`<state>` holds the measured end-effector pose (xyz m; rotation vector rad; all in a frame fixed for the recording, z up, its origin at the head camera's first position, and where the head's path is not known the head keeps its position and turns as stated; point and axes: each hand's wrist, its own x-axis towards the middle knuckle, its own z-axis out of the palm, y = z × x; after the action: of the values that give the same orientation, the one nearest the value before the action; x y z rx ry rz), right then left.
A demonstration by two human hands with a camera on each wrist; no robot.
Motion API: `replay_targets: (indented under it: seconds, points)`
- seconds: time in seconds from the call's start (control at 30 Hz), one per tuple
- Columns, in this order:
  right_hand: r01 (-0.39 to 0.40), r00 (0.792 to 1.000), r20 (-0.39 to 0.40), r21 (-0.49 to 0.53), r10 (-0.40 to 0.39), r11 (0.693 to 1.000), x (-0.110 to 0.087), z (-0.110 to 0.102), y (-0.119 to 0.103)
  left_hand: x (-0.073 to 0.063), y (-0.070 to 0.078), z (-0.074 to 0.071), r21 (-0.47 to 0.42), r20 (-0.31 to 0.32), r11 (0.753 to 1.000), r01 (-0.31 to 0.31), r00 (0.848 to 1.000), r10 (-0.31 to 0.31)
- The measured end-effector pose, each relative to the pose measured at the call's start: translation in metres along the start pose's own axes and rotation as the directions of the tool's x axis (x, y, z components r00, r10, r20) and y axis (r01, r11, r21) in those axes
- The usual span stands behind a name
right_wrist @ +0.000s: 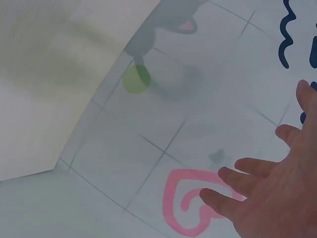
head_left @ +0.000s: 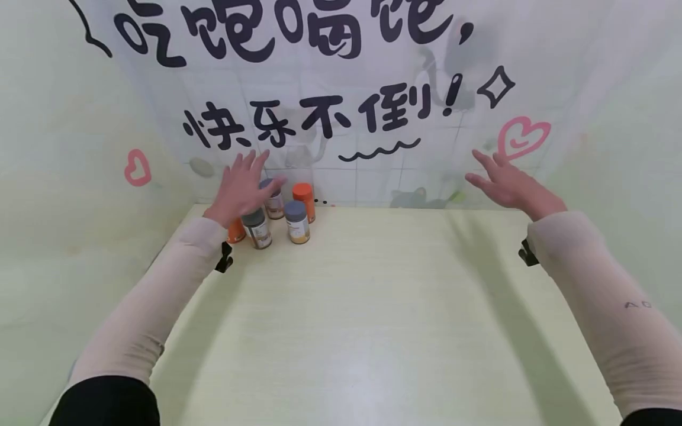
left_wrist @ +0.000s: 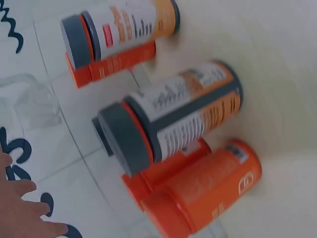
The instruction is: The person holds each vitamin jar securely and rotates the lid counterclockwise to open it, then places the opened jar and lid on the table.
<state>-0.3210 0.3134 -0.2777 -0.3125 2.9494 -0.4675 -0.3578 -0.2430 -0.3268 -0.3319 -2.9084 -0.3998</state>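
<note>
My left hand (head_left: pixel 242 183) is spread above a cluster of bottles at the table's back left. Its fingers are extended and it holds nothing. Beneath or beside it stand a grey-lidded bottle (head_left: pixel 259 232), another grey-lidded bottle (head_left: pixel 297 225) and an orange bottle (head_left: pixel 303 198). One more orange bottle (head_left: pixel 236 232) is partly covered by the wrist. The left wrist view shows a grey-lidded bottle (left_wrist: pixel 183 106) with a white and orange label, close to a plain orange bottle (left_wrist: pixel 213 188). My right hand (head_left: pixel 511 183), fingers spread, is raised near the back right with nothing in it.
A pale table (head_left: pixel 373 307) extends in front of me. Behind it hangs a white sheet (head_left: pixel 373 183) with black writing and a pink heart (head_left: pixel 524 137). Pale walls or cloth stand on both sides. Shadows of both arms fall across the tabletop.
</note>
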Motion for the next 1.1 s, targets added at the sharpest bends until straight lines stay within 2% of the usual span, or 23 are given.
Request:
replay_targets:
  seconds: [0.1,0.17,0.3,0.43,0.63,0.83,1.1]
  points:
    - [0.031,0.999,-0.017,-0.012,-0.031,0.999,-0.004,0.008,-0.002,-0.007,0.007,0.008,-0.090,0.008,0.996,-0.019,1.000,0.020]
    - [0.059,0.998,-0.033,-0.022,-0.059,0.998,-0.005,0.013,-0.006,-0.014,0.011,0.012,-0.153,0.017,0.988,-0.010,1.000,0.013]
    - [0.101,0.994,-0.049,-0.035,-0.102,0.994,-0.009,0.024,-0.014,-0.025,0.020,0.022,-0.283,0.016,0.959,0.013,1.000,-0.009]
    - [0.127,0.990,-0.061,-0.016,-0.128,0.992,-0.015,0.033,-0.020,-0.032,0.029,0.032,-0.371,0.004,0.928,0.024,1.000,-0.024]
    - [0.153,0.986,-0.073,0.054,-0.149,0.987,-0.024,0.047,-0.030,-0.038,0.040,0.046,-0.501,0.007,0.863,0.068,0.997,-0.074]
    - [0.200,0.976,-0.111,0.136,-0.185,0.970,-0.026,0.069,-0.031,-0.038,0.042,0.072,-0.596,0.053,0.793,0.131,0.991,-0.124]
    - [0.253,0.965,-0.145,0.289,-0.219,0.923,-0.024,0.107,-0.026,-0.040,0.044,0.106,-0.682,0.056,0.705,0.196,0.975,-0.216]
